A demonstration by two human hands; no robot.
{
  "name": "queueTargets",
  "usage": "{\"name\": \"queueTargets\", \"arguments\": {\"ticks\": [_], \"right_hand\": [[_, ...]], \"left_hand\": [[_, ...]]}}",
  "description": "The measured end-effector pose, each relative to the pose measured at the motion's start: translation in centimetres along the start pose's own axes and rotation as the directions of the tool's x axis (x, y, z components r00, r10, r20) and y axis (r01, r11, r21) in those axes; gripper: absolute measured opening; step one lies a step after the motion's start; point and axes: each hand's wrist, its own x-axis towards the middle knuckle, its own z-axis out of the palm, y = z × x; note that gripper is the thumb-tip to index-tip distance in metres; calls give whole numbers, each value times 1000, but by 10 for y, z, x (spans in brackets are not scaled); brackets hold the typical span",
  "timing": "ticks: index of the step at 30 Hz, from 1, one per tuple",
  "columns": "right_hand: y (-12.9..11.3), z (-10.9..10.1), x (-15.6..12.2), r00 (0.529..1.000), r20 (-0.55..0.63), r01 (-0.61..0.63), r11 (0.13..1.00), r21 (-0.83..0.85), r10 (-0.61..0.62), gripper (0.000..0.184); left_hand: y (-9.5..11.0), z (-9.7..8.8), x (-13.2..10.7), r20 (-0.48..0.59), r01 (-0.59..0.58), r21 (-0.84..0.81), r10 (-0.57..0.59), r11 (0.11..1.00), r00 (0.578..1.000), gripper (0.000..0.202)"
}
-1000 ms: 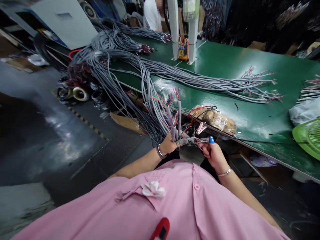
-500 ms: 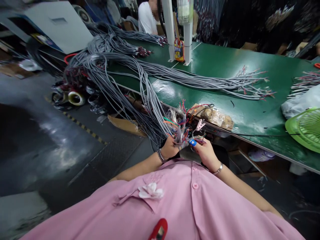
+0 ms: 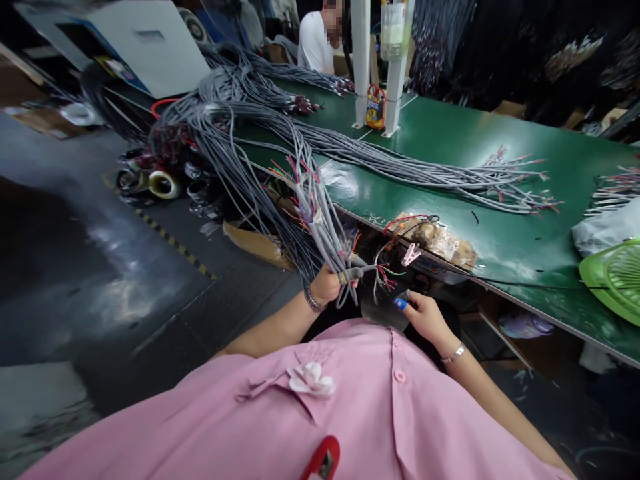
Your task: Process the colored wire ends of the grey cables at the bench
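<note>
My left hand [image 3: 327,285] is wrapped round a bundle of grey cables [image 3: 325,237] in front of my body. Stripped ends with thin red, green and orange wires stick out of this bundle. One cable end [image 3: 369,268] points right, its coloured wires [image 3: 387,275] fanned out and some pale strands hanging down. My right hand [image 3: 425,319] is apart from the bundle, to the right of that end. Its thumb, with a blue wrap [image 3: 400,304], is pinched to the fingers; a small greyish bit shows at the tips, too small to name.
A pink clothespin [image 3: 411,254] hangs at the edge of the green table [image 3: 450,133], beside a taped brown block [image 3: 435,241]. Long grey cables [image 3: 400,167] lie across the table. A green fan [image 3: 613,280] stands at right. A person in white [image 3: 313,43] is behind.
My right hand has come away from the wires to the right. In my left hand the bundle has tipped, its wire ends now spread up and left, with one end pointing right.
</note>
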Motion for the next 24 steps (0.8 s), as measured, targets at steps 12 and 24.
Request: {"name": "queueTargets", "arguments": {"ticks": [12,24], "right_hand": [[12,-19,34,927,-54,-204,622,756,370,58],[6,-12,77,931,-309,65,742,667,196,42]], "left_hand": [[-9,13,22,151,82,56,-89,995,984,36],[-32,14,57,214,128,96,-146,987,966,38]]}}
